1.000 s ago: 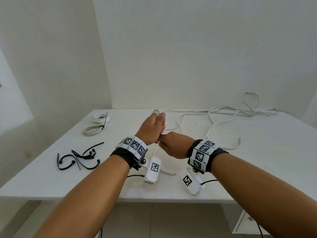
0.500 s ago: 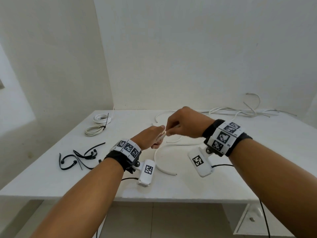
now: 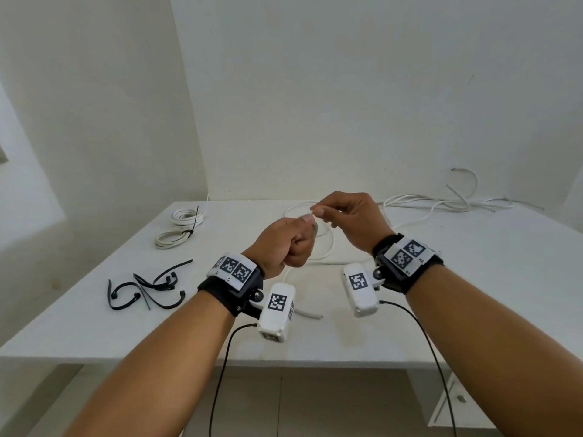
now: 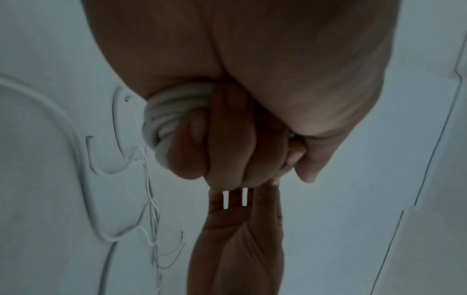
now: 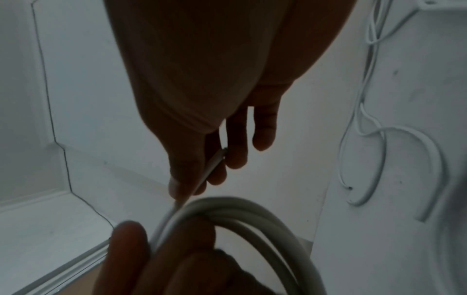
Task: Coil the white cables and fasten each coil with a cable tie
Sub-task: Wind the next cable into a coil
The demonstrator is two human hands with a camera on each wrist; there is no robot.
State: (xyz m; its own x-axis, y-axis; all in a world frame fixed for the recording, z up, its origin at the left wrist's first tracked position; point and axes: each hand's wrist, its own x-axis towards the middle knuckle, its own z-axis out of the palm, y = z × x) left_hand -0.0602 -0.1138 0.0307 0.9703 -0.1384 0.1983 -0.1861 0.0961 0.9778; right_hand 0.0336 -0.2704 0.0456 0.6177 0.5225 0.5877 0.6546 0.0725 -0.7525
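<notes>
Above table (image 3: 473, 279): left hand (image 3: 284, 244) fisted round cable coil (image 4: 161, 119); right hand (image 3: 350, 216) pinches cable end (image 5: 215, 161), pointing left.

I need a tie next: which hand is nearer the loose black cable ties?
Left. The left hand, gripping the white cable coil, is up right of the black cable ties; the right hand, pinching the cable's end, is farther right.

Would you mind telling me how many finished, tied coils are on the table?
2, both at the far left of the table: one coil nearer the wall, the other coil just in front of it. None seem hidden.
</notes>
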